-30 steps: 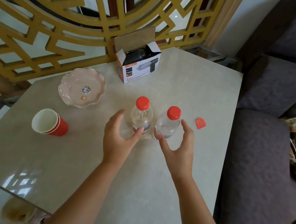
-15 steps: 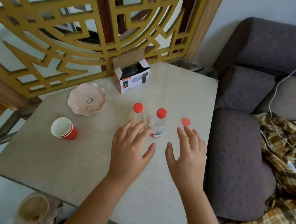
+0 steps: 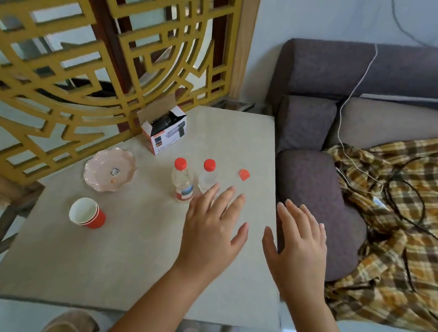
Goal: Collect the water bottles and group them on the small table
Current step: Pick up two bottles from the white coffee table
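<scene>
Two clear water bottles with red caps stand upright side by side on the small beige table (image 3: 116,264). The left bottle (image 3: 183,181) shows its label; the right bottle (image 3: 207,177) is partly covered by my fingertips. My left hand (image 3: 212,229) hovers flat and empty just in front of the bottles, fingers spread. Over the table's right edge, beside the sofa cushion, my right hand (image 3: 298,246) is also flat and empty, fingers apart.
On the table: a red paper cup (image 3: 87,213), a pink scalloped dish (image 3: 110,169), an open cardboard box (image 3: 164,134) and a small red scrap (image 3: 244,174). A gold lattice screen (image 3: 88,44) runs behind. A purple sofa (image 3: 318,204) with a plaid cloth (image 3: 417,226) and cables borders the right.
Both hands have let go of the bottles and drawn back toward me, opening flat. The view has pulled up and away, and the bottles stay standing together.
</scene>
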The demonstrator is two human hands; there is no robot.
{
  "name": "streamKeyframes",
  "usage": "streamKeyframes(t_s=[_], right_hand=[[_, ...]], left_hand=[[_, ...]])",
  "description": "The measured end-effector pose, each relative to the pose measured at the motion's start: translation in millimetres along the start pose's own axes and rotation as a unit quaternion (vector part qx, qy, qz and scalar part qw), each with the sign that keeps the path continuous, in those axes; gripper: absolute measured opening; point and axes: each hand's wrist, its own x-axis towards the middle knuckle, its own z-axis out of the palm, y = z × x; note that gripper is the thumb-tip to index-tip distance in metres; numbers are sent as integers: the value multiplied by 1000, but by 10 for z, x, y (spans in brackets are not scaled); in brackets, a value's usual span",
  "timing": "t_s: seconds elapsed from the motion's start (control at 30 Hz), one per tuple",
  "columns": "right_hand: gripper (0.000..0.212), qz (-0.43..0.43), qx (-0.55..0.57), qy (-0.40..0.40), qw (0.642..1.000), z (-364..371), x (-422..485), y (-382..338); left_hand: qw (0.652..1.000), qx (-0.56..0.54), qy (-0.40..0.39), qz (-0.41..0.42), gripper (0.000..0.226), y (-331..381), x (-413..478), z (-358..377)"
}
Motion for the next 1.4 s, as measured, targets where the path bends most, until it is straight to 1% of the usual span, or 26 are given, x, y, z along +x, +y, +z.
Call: streamKeyframes(t_s=[0.1, 0.2, 0.27, 0.47, 0.6, 0.73, 0.87, 1.0, 1.2, 1.3, 1.4], right_hand=[[43, 19, -21, 29, 999, -232, -136, 85], [44, 53, -35, 61, 996, -464, -317, 242], [38, 67, -42, 95, 992, -640, -456, 353], [42, 138, -68, 138, 978, -1199, -1044, 702], [40, 189, -77, 172, 964, -1581, -1612, 970], [39, 244, -109, 198, 943, -1981, -2216, 1209], [40, 308, -139, 232, 912, -2325, -2838, 1418], [40, 358, -200, 265, 873, -2647, -3430, 1603], [40, 453, -230, 300, 807, -2978, -4280, 1892], [41, 508, -255, 304, 764, -3122, -4680, 2012], [42, 558, -262, 319, 720, -3284, -5029, 2185]], left_hand=[[999, -22, -19, 20, 44, 215, -25, -35], [996, -50, -32, 63, 46, 522, -63, -76], [993, -70, -33, 92, 46, 750, -93, -99], [976, -122, -54, 172, 44, 1545, -347, -152], [958, -158, -77, 228, 44, 2153, -664, -205], [927, -212, -85, 297, 43, 2819, -999, -254], [896, -236, -99, 362, 43, 3434, -1364, -258], [862, -257, -110, 423, 44, 3982, -1766, -240], [786, -293, -138, 527, 42, 4726, -2346, -164], [743, -321, -165, 564, 40, 5120, -2625, -57], [711, -335, -202, 585, 42, 5553, -2889, 74]])
